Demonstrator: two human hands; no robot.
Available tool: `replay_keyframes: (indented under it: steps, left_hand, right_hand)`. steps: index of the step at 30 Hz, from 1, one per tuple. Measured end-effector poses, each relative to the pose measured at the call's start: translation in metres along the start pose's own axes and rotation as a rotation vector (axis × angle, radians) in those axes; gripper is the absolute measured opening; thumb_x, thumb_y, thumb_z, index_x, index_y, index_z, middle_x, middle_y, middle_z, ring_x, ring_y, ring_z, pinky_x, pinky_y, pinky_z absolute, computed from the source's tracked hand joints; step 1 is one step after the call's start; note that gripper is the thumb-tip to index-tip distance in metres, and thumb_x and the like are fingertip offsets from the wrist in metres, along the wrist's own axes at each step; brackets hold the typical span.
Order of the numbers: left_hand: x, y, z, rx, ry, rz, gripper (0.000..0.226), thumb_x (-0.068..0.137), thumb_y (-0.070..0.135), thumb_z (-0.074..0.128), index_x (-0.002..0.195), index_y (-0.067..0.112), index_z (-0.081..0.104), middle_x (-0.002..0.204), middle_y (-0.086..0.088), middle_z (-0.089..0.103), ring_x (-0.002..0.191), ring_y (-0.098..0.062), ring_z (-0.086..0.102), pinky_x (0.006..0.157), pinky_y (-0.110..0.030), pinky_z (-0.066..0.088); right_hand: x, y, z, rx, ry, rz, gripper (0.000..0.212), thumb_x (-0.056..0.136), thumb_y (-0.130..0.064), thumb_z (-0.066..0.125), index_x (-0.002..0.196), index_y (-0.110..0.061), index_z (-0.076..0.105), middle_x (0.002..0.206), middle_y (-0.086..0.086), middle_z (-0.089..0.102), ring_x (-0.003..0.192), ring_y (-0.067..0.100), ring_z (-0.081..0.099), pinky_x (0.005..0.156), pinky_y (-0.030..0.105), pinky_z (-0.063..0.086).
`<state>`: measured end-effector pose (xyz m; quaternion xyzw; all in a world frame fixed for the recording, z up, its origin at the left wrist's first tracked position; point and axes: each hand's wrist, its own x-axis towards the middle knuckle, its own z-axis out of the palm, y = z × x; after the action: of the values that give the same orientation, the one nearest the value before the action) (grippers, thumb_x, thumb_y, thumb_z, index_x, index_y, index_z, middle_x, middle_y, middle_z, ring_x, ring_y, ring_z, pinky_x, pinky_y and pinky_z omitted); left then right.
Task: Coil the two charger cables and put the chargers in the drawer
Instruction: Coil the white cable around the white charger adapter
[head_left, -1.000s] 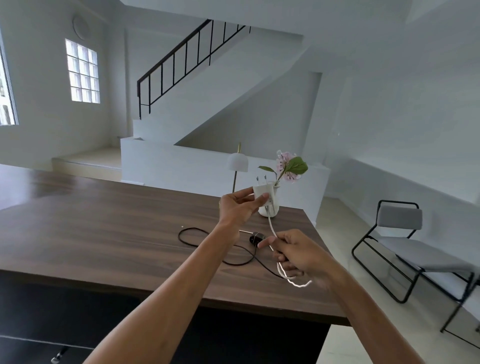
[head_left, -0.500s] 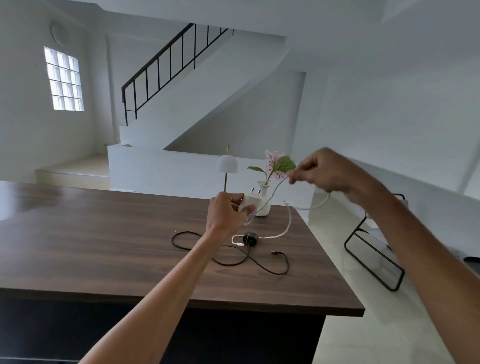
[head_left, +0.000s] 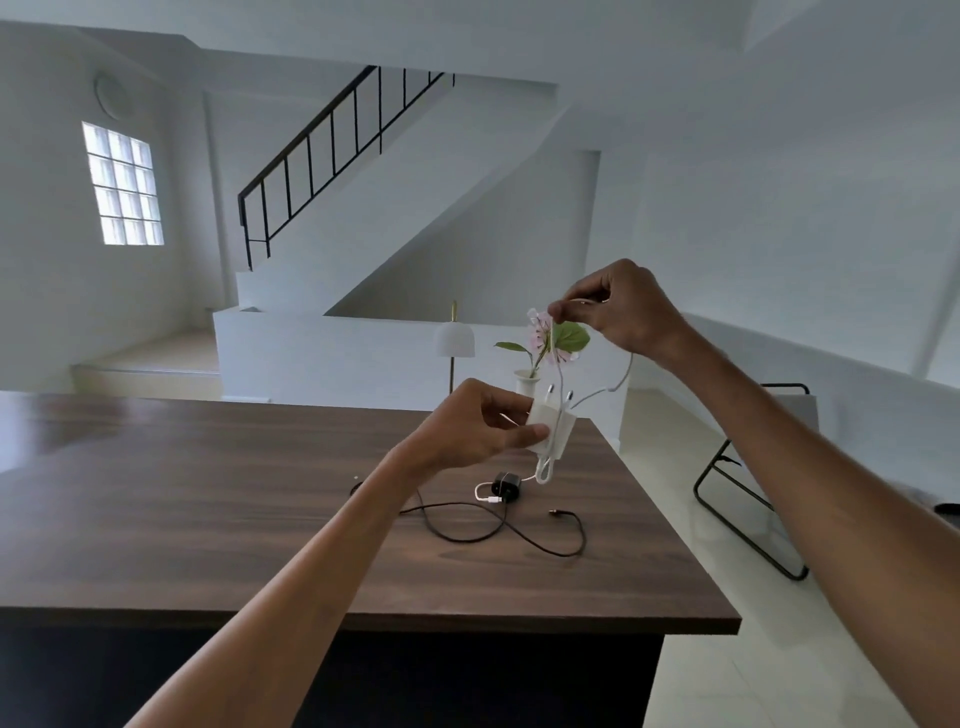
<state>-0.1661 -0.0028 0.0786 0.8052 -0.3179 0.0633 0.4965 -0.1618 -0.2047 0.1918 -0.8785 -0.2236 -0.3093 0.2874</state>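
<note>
My left hand (head_left: 480, 423) holds the white charger (head_left: 555, 427) above the table, prongs pointing up. Its white cable (head_left: 613, 385) runs lengthwise over the charger body, loops below it, and rises to my right hand (head_left: 621, 310), which pinches it up high and to the right. The cable's loose end lies on the table beside the black charger (head_left: 506, 486). The black cable (head_left: 519, 532) sprawls uncoiled across the dark wooden table (head_left: 208, 509). No drawer is visible.
A white vase with a pink flower (head_left: 540, 358) stands at the table's far edge behind my hands. A small white lamp (head_left: 454, 340) is next to it. A black-framed chair (head_left: 763, 493) stands on the floor to the right.
My right hand has swung in from the far right toward the charger, laying the white cable over its body. My left hand has kept holding the charger.
</note>
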Motion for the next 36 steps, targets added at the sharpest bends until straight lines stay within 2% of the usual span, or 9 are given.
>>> replay_keyframes:
  steps: [6,10,13,16,19,24,29,33,36]
  left_hand:
    - [-0.009,0.005,-0.014,-0.297,-0.039,0.014,0.024,0.092,0.011,0.071,0.115,0.007,0.075,0.108,-0.01,0.079,0.093,-0.017,0.075,0.08,-0.022,0.059]
    - [-0.009,0.004,-0.015,-0.479,-0.016,0.004,0.034,0.091,0.023,0.069,0.116,0.0,0.073,0.104,-0.007,0.077,0.094,-0.015,0.074,0.081,-0.023,0.058]
    - [-0.004,0.005,-0.015,-0.609,0.134,-0.031,0.039,0.089,0.023,0.07,0.117,-0.005,0.071,0.108,-0.015,0.076,0.092,-0.017,0.076,0.082,-0.024,0.06]
    - [0.0,0.004,-0.017,-0.675,0.287,-0.1,0.03,0.092,0.013,0.071,0.117,-0.004,0.071,0.111,-0.018,0.077,0.089,-0.017,0.078,0.08,-0.021,0.061]
    - [0.005,0.0,-0.014,-0.656,0.393,-0.148,0.025,0.088,0.013,0.076,0.111,0.002,0.074,0.105,-0.016,0.078,0.089,-0.02,0.078,0.08,-0.021,0.061]
    - [0.011,-0.011,-0.006,-0.439,0.544,-0.143,0.028,0.082,0.018,0.083,0.108,0.009,0.078,0.102,-0.004,0.079,0.089,-0.02,0.079,0.091,-0.031,0.061]
    - [0.016,-0.006,-0.004,-0.197,0.639,-0.114,0.029,0.081,0.023,0.085,0.109,0.016,0.079,0.101,0.006,0.079,0.082,-0.01,0.077,0.083,-0.025,0.059]
    - [0.019,0.001,-0.005,-0.103,0.687,-0.086,0.029,0.08,0.021,0.085,0.107,0.016,0.079,0.094,0.01,0.075,0.078,-0.009,0.075,0.084,-0.028,0.06]
    - [0.02,0.006,-0.007,-0.074,0.727,-0.083,0.028,0.079,0.024,0.085,0.106,0.017,0.08,0.092,0.011,0.075,0.078,-0.011,0.076,0.086,-0.033,0.061]
  right_hand:
    - [-0.016,0.037,0.032,0.13,-0.039,0.173,0.043,0.063,-0.055,0.08,0.084,-0.016,0.083,0.06,0.011,0.067,0.057,0.012,0.055,0.061,0.028,0.044]
    - [-0.054,0.041,0.063,0.388,-0.146,0.287,0.024,0.086,-0.034,0.072,0.089,-0.01,0.078,0.048,-0.004,0.065,0.044,-0.003,0.049,0.047,0.009,0.037]
    - [-0.08,0.04,0.089,0.419,-0.199,0.358,0.029,0.097,-0.03,0.061,0.083,-0.011,0.078,0.038,-0.014,0.042,0.029,0.002,0.033,0.035,0.01,0.026]
    - [-0.102,0.031,0.101,0.434,-0.231,0.29,0.034,0.101,-0.028,0.056,0.08,-0.01,0.076,0.042,-0.015,0.045,0.038,0.002,0.029,0.045,0.016,0.028]
    - [-0.116,0.016,0.1,0.383,-0.3,0.195,0.033,0.102,-0.026,0.055,0.081,-0.015,0.076,0.045,-0.014,0.05,0.043,0.009,0.036,0.052,0.027,0.032]
    - [-0.11,-0.006,0.071,0.142,-0.428,0.126,0.024,0.1,-0.021,0.06,0.086,-0.012,0.078,0.047,-0.029,0.057,0.049,-0.009,0.054,0.055,0.007,0.037]
    - [-0.096,-0.004,0.046,0.015,-0.396,0.052,0.012,0.087,-0.028,0.075,0.076,-0.022,0.077,0.054,-0.003,0.059,0.053,0.003,0.048,0.06,0.032,0.045]
    - [-0.087,-0.014,0.023,0.008,-0.479,0.021,0.016,0.078,-0.009,0.073,0.075,-0.024,0.077,0.053,-0.012,0.049,0.055,0.003,0.041,0.059,0.021,0.037]
    - [-0.08,-0.022,0.007,0.073,-0.484,0.025,0.024,0.081,0.001,0.07,0.08,-0.022,0.076,0.066,-0.014,0.057,0.062,0.009,0.058,0.067,0.024,0.05]
